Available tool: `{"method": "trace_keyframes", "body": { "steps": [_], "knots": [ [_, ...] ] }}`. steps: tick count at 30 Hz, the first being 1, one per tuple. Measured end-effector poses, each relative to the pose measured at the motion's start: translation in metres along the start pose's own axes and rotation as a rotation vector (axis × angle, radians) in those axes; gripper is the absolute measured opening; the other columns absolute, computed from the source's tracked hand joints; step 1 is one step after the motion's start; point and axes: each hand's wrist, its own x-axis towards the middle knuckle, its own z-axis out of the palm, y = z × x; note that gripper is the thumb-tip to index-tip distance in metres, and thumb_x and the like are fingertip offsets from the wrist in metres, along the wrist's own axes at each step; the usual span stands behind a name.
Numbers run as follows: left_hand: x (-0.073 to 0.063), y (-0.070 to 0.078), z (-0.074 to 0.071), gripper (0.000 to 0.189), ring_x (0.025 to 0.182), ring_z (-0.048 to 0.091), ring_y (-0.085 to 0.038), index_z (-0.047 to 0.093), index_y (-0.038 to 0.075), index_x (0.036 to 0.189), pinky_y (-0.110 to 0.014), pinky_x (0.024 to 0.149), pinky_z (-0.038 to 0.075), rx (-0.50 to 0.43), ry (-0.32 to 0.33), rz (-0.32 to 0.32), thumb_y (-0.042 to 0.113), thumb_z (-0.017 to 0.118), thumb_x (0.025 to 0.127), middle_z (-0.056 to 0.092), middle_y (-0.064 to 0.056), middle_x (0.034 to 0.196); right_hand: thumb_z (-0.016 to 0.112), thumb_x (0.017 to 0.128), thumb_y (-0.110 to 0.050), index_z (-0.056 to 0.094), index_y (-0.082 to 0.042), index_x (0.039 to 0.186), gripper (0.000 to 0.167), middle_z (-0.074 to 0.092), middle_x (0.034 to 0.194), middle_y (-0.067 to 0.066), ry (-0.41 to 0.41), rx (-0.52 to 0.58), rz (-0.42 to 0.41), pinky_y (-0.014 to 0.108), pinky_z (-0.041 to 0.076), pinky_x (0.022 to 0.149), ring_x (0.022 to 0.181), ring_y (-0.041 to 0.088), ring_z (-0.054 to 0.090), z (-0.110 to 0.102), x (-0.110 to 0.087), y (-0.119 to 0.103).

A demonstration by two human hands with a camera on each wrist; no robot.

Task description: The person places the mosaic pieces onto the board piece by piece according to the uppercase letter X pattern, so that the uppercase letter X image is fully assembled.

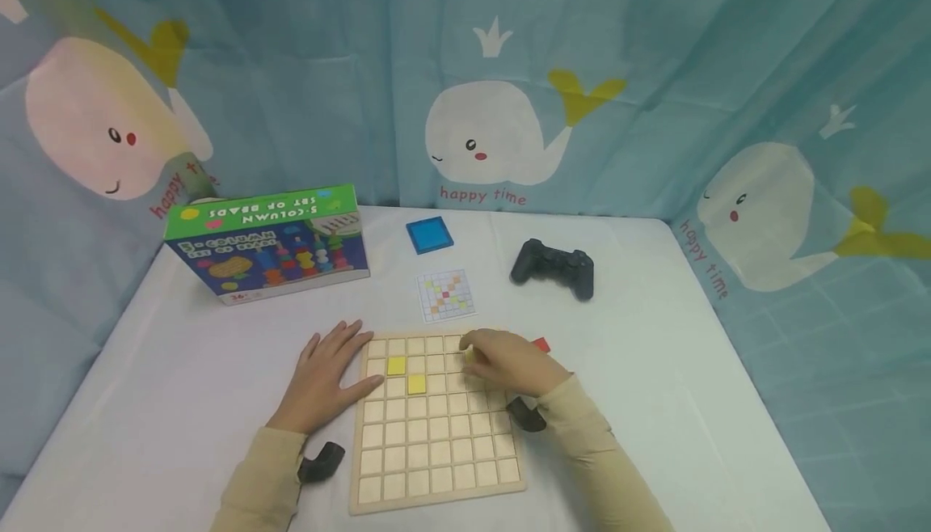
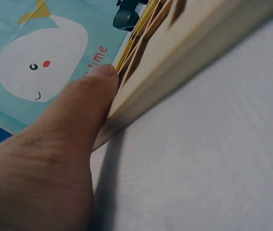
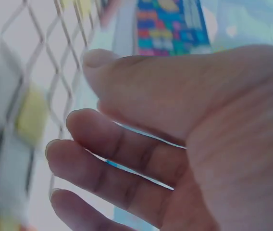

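A wooden grid board lies on the table, with yellow square tiles in its upper left cells. My left hand rests at the board's left edge, fingers spread; in the left wrist view its thumb touches the rim. Over the upper right cells is my right hand, fingers slightly bent, with nothing visible between them in the right wrist view. Another yellow tile shows beside its fingers, and a yellow tile sits in the grid in the right wrist view. A red piece is partly hidden behind the right hand.
Beyond the board lies a card with a coloured grid pattern. Behind it is a blue square tray, with a black game controller to the right. A bead-set box stands at the back left, before a whale-print curtain.
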Motion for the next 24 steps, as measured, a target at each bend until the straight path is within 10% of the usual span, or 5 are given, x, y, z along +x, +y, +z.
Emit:
{"method": "trace_keyframes", "body": {
  "steps": [12,24],
  "knots": [
    [0.000,-0.001,0.001,0.073,0.142,0.028,-0.033,0.048,0.018,0.140,-0.058,0.116,0.013,0.002,0.003,-0.006,0.059,0.066,0.081,0.039,-0.009,0.151,0.077,0.081,-0.017,0.064,-0.009,0.105,0.028,0.057,0.101,0.000,0.154,0.035,0.225,0.031,0.051,0.082,0.091,0.014,0.056,-0.010,-0.059,0.064],
    [-0.001,-0.001,0.001,0.074,0.141,0.028,-0.033,0.048,0.018,0.140,-0.058,0.116,0.014,0.007,0.003,-0.005,0.059,0.065,0.082,0.039,-0.009,0.150,0.077,0.080,-0.009,0.066,-0.009,0.107,0.029,0.058,0.106,-0.001,0.202,0.009,0.169,0.031,0.052,0.084,0.092,0.012,0.056,0.007,-0.068,0.074]
  ]
}}
